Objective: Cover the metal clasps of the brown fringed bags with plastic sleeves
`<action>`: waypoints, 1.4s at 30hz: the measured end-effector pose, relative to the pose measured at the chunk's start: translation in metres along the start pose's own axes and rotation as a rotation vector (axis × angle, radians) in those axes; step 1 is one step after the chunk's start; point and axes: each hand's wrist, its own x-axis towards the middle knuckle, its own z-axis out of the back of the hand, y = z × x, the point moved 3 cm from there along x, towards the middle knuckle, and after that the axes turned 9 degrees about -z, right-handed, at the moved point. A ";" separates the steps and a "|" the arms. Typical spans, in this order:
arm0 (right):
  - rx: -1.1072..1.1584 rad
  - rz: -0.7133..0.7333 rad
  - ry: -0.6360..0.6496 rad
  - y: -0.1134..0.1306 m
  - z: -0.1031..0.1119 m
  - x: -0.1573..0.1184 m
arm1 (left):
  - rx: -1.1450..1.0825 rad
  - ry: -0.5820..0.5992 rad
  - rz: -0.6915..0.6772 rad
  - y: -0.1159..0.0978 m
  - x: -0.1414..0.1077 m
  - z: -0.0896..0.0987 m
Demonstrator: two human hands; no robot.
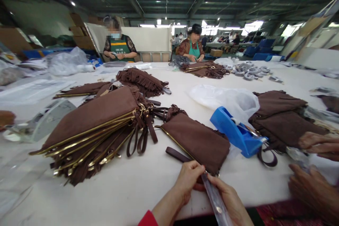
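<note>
Just in front of me a brown zip pouch (197,137) with a gold zipper lies on the table, its dark wrist strap (177,154) sticking out to the left. At its near corner my left hand (186,180) is closed in a pinch on the upper end of a strap in a clear plastic sleeve (215,196). Lower down, the fingers of my right hand (229,197) wrap round the same sleeved strap, which shows a round metal stud. The fingertips hide where strap and pouch meet.
A stack of brown pouches (90,120) stands left on the white table (111,197). A blue tape dispenser (235,130) and clear plastic bag (225,99) lie beyond. A neighbour's hands (312,187) work at right near more pouches (280,113). Two people stand across the table.
</note>
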 end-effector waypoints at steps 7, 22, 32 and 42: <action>0.222 -0.248 -0.065 0.005 -0.018 -0.014 | -0.017 0.034 0.049 -0.001 -0.002 0.002; 0.128 -0.128 0.010 -0.010 -0.007 -0.003 | -0.055 -0.066 -0.051 0.000 -0.013 0.011; -0.092 -0.073 0.039 -0.006 -0.004 0.001 | -0.098 -0.015 0.067 0.005 -0.025 0.008; -0.300 -0.033 -0.077 -0.004 -0.005 0.000 | 0.107 -0.042 0.159 0.004 -0.021 0.010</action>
